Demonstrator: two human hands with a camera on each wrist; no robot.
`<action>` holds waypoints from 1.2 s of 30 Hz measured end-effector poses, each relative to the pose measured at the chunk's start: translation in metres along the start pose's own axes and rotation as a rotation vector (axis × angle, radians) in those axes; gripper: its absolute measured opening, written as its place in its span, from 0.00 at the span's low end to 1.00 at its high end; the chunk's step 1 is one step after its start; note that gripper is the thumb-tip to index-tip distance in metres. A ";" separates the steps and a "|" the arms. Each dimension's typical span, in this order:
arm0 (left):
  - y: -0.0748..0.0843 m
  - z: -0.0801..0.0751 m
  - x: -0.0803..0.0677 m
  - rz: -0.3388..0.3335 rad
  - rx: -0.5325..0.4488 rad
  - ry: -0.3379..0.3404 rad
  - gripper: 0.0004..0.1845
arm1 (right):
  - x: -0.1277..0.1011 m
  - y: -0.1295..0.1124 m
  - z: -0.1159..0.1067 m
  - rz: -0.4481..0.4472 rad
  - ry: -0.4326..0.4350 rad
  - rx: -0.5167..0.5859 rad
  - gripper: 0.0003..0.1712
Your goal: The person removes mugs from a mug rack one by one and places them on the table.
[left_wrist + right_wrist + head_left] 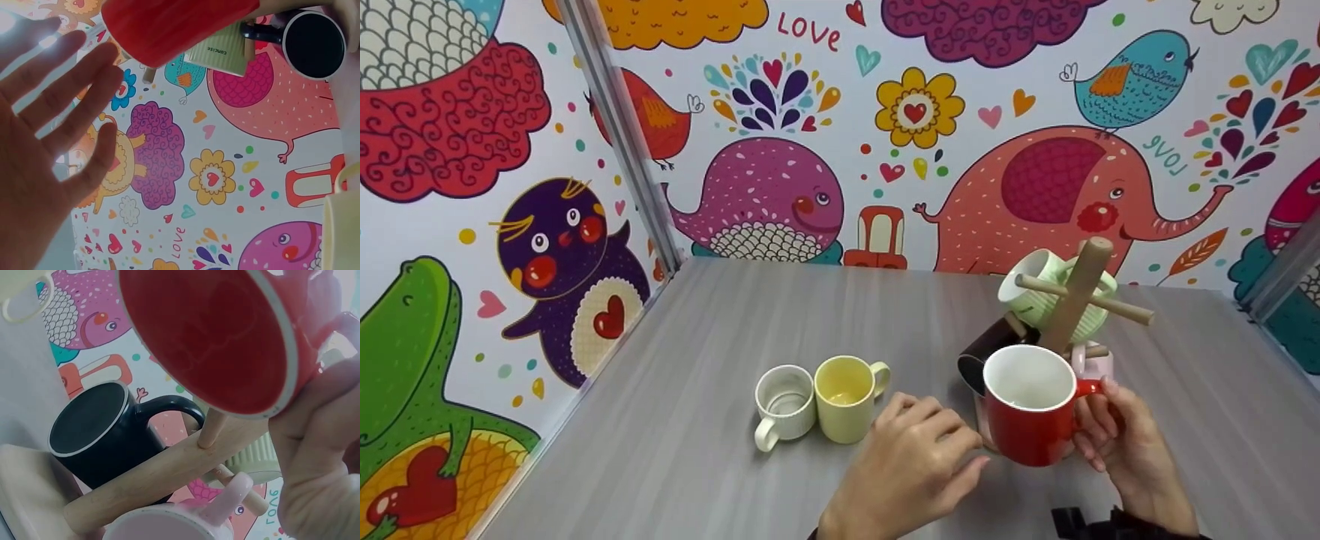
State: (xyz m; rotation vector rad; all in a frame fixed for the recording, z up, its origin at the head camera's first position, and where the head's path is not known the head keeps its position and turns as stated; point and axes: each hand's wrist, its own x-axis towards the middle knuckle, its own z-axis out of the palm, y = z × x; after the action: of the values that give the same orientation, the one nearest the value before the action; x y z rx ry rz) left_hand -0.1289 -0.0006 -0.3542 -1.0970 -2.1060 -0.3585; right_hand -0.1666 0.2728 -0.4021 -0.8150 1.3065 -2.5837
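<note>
Head view: the right hand (1132,442) grips the red mug (1030,405) by its handle, beside the wooden mug tree (1076,300); the left hand (911,465) rests loose on the table (675,435).
Left wrist: fingers (67,107) spread, holding nothing.
Right wrist: the red mug hangs above a black mug (107,433).

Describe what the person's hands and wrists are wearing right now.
Both hands are bare: no gloves, no rings visible. The left hand shows no sleeve in the head view. At the right hand's wrist sits a dark cuff with a black strap or clip beside it.
</note>
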 end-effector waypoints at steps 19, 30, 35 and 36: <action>-0.005 0.003 -0.002 -0.056 -0.021 0.051 0.03 | -0.006 -0.014 0.006 -0.064 0.108 -0.024 0.27; -0.006 0.003 -0.002 -0.050 -0.004 0.090 0.02 | -0.009 -0.020 0.011 -0.077 0.182 -0.011 0.28; -0.007 0.002 -0.003 -0.051 0.001 0.091 0.02 | -0.008 -0.020 0.013 -0.069 0.182 -0.034 0.28; -0.007 0.002 -0.003 -0.053 0.004 0.090 0.02 | -0.008 -0.021 0.014 -0.063 0.191 -0.047 0.28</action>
State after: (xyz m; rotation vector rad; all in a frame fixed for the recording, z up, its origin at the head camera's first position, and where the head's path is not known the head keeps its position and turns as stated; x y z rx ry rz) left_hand -0.1343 -0.0054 -0.3571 -1.0061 -2.0579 -0.4214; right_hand -0.1500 0.2785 -0.3829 -0.6387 1.4183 -2.7479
